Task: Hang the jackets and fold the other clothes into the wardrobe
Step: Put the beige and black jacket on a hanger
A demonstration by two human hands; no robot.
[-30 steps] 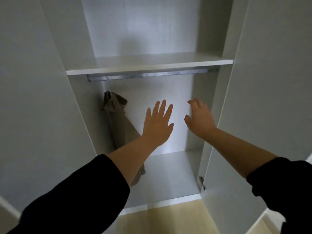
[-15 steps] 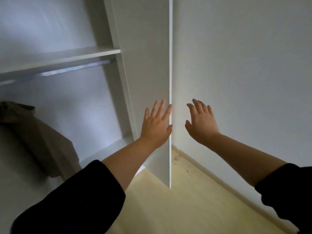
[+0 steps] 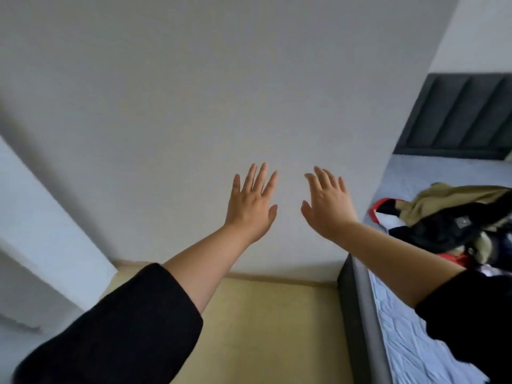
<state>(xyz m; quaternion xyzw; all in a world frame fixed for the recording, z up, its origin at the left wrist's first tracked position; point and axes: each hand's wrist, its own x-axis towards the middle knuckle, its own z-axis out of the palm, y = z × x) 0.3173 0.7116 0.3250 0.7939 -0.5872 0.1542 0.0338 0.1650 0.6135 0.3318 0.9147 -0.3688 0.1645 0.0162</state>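
A heap of clothes [image 3: 454,220] in olive, black and red lies on the bed [image 3: 410,336] at the right edge. My left hand [image 3: 250,209] and my right hand [image 3: 327,209] are stretched out in front of me with fingers straight and spread, holding nothing, in front of a plain white wall. The right hand is to the left of the heap, apart from it. A white wardrobe door [image 3: 41,245] shows blurred at the far left; the wardrobe's inside is out of view.
A dark padded headboard [image 3: 460,115] stands behind the bed at the upper right. The bed's dark side rail [image 3: 357,314] runs along the pale yellow floor [image 3: 263,328], which lies between the wardrobe and the bed.
My view has swung right, away from the wardrobe's inside with its hanging beige garment, past the door, to the wall and the bed. Both hands stay outstretched and empty.
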